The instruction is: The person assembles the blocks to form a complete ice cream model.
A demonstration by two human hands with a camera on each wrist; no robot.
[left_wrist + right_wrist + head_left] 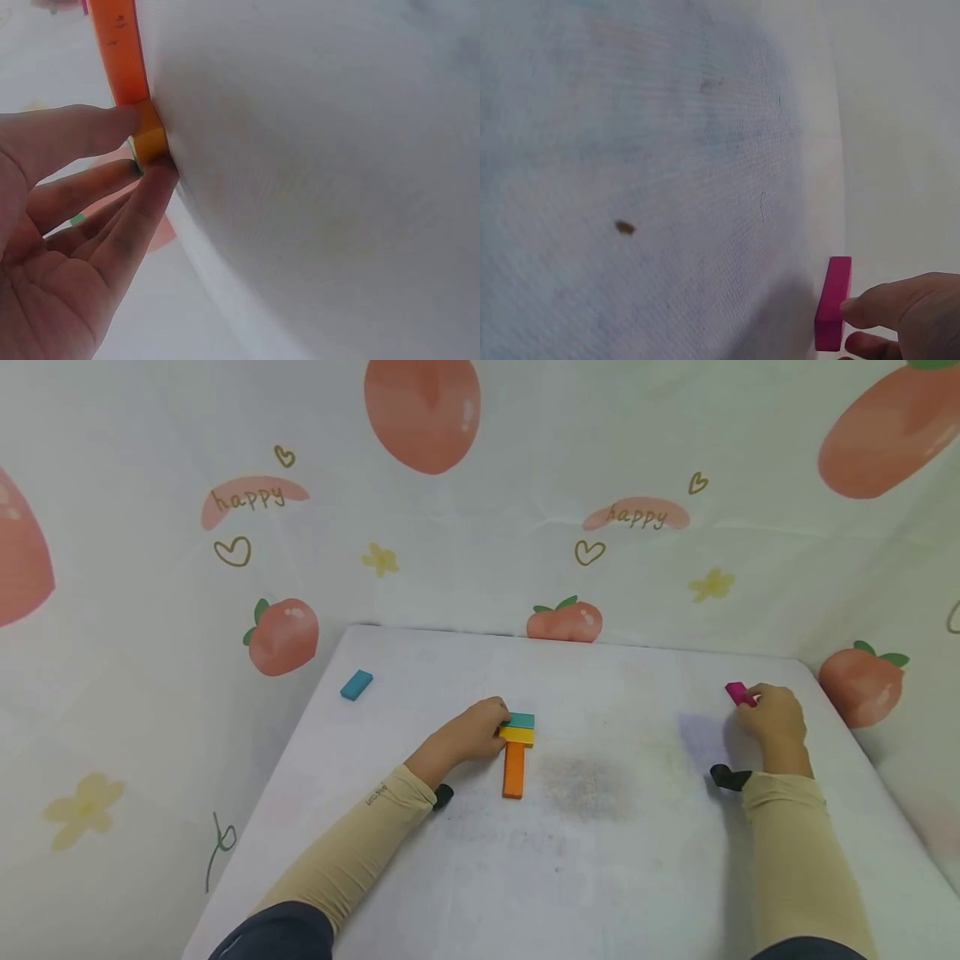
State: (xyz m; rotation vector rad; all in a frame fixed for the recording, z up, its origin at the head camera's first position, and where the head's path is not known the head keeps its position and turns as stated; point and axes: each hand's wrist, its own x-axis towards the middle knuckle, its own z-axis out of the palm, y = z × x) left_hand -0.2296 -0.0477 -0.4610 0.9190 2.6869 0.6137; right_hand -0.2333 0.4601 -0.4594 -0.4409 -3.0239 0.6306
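My left hand [476, 731] pinches the left ends of a yellow block [517, 737] and a teal block [522, 720], which lie side by side. Below the yellow block an orange block [513, 771] lies lengthwise, meeting it in a T shape. The left wrist view shows the thumb at the yellow block [150, 139] near the end of the orange block [120, 52]; the teal one is mostly hidden there. On the far right, my right hand [772, 718] grips a magenta block [738, 692] between thumb and fingers. In the right wrist view the magenta block [832, 304] appears at the lower right.
A blue block [356, 685] lies alone near the table's far left corner. The white table [622, 877] carries grey smudges around its middle. Behind it hangs a pale cloth [480, 543] printed with peaches, hearts and flowers. Dark wrist cameras [729, 777] sit under both wrists.
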